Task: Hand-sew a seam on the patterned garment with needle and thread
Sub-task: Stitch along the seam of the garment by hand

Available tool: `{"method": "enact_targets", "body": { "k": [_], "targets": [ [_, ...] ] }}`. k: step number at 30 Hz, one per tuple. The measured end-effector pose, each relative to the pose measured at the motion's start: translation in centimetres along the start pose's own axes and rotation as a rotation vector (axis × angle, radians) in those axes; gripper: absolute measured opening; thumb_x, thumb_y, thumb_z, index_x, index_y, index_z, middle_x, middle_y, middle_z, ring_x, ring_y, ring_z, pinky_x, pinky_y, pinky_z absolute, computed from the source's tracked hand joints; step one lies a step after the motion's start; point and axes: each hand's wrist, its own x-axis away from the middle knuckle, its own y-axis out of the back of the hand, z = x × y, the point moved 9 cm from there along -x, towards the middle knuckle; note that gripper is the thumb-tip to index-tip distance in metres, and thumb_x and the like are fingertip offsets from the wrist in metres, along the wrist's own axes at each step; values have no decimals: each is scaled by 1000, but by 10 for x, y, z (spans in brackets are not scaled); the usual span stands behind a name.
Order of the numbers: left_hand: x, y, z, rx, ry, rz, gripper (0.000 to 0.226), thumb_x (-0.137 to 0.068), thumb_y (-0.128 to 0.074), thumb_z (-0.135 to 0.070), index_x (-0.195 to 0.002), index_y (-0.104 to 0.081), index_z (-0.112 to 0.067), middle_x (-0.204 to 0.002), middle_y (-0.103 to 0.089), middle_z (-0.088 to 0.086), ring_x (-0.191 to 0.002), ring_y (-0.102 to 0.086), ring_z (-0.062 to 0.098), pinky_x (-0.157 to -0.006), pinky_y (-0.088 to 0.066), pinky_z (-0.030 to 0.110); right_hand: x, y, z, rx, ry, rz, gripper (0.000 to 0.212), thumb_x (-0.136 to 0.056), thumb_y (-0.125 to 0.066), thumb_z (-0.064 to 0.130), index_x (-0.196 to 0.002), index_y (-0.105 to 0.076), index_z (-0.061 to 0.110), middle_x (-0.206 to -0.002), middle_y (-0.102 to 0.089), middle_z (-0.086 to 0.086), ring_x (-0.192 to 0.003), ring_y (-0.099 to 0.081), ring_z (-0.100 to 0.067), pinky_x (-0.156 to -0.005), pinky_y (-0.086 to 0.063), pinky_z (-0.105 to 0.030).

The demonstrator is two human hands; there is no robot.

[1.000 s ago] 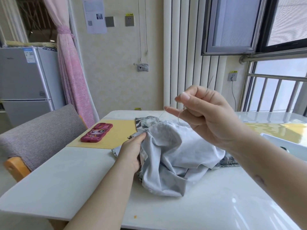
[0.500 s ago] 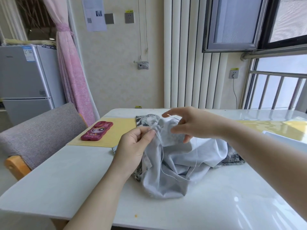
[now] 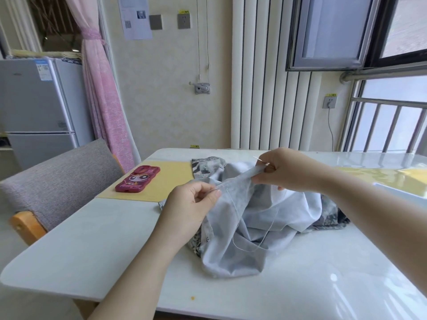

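Left grip [image 3: 193, 205] pinched a raised fold of the garment [image 3: 254, 227] between thumb and forefinger, with the other fingers curled. Right grip [image 3: 286, 170] pinched the same fold's far end, at two o'clock from the left, so the edge ran lifted and taut between them. At the right grip's fingertips the needle [image 3: 258, 158] poked out, its tip aimed toward ten o'clock. Pale thread [image 3: 251, 249] hung from the held edge in a slack loop down the front of the cloth. The garment lay heaped at the middle of the white bench [image 3: 92, 239] with its pale grey inner side outward. Its dark patterned side showed at twelve, four and seven o'clock of the heap. At ten o'clock from the heap a red phone case [image 3: 138, 179] lay on a yellow mat [image 3: 171, 179]. A grey chair [image 3: 57, 176] stood at the bench's nine o'clock edge, with a fridge [image 3: 34, 100] and a pink curtain [image 3: 104, 100] beyond it.
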Motion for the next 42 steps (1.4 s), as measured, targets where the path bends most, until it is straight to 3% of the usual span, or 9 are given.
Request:
{"method": "enact_targets", "body": {
  "k": [3, 5, 7, 9, 11, 21, 33, 39, 42],
  "targets": [
    [0, 1, 3, 85, 49, -18, 15, -87, -66, -14, -75, -69, -22, -69, -69, -8, -60, -55, -4, -61, -42, 8, 9, 11, 5, -178, 0, -108, 23, -88, -60, 36, -102, -51, 20, -55, -45, 5, -52, -44, -15, -57, -45, -34],
    [0, 3, 5, 129, 76, -32, 16, -87, -66, -13, -74, -69, -23, -65, -68, -11, -61, -56, -1, -61, -44, 9, 17, 16, 15, -349, 10, -172, 14, -96, -47, 30, -102, -50, 17, -58, -44, 3, -55, -43, -16, -58, -47, -39],
    [0, 4, 6, 142, 87, -45, 16, -87, -67, -14, -74, -69, -23, -63, -67, -11, -62, -55, 3, -62, -43, 13, 27, 9, 30, -357, 62, -170, 16, -99, -39, 20, -90, -53, 20, -59, -46, 7, -54, -44, -11, -60, -46, -37],
    [1, 4, 6, 146, 92, -44, 15, -87, -66, -15, -74, -70, -22, -64, -66, -10, -63, -54, 4, -63, -43, 16, 35, -13, 45, -260, 123, -102, 25, -99, -37, 13, -82, -51, 24, -54, -47, 13, -52, -47, -1, -56, -40, -18],
    [3, 3, 4, 144, 97, -36, 12, -87, -67, -16, -77, -71, -21, -68, -68, -7, -64, -55, 5, -66, -44, 18, 39, -37, 49, -213, 121, -22, 24, -100, -36, 13, -85, -53, 22, -48, -46, 14, -50, -47, 6, -51, -36, -12],
    [7, 11, 3, 114, 112, -65, 10, -87, -67, -20, -79, -70, -24, -66, -69, -15, -66, -58, -1, -68, -46, 14, 33, -56, 46, -167, 77, -14, 21, -98, -37, 20, -83, -50, 27, -55, -51, 7, -49, -44, -4, -54, -38, -21],
    [10, 10, -4, 27, 79, -94, 14, -87, -68, -20, -74, -70, -26, -75, -72, -4, -68, -61, 3, -67, -47, 15, 32, -54, 47, -128, 55, -15, 20, -98, -37, 20, -85, -51, 23, -52, -43, 13, -47, -46, 4, -50, -34, -13],
    [18, 6, -15, -162, -13, -119, 16, -88, -66, -27, -72, -68, -27, -62, -65, -11, -56, -52, 8, -57, -42, 23, 27, -59, 52, -113, 49, -45, 14, -98, -37, 22, -100, -50, 19, -61, -51, 5, -62, -54, -16, -65, -47, -32],
    [19, 5, -18, -148, -34, -110, 15, -88, -65, -30, -73, -68, -28, -64, -66, -5, -56, -51, 10, -56, -42, 26, 26, -57, 52, -226, 57, -84, 3, -97, -41, 21, -100, -42, 23, -63, -59, -2, -56, -55, -14, -62, -47, -31]
  ]
}}
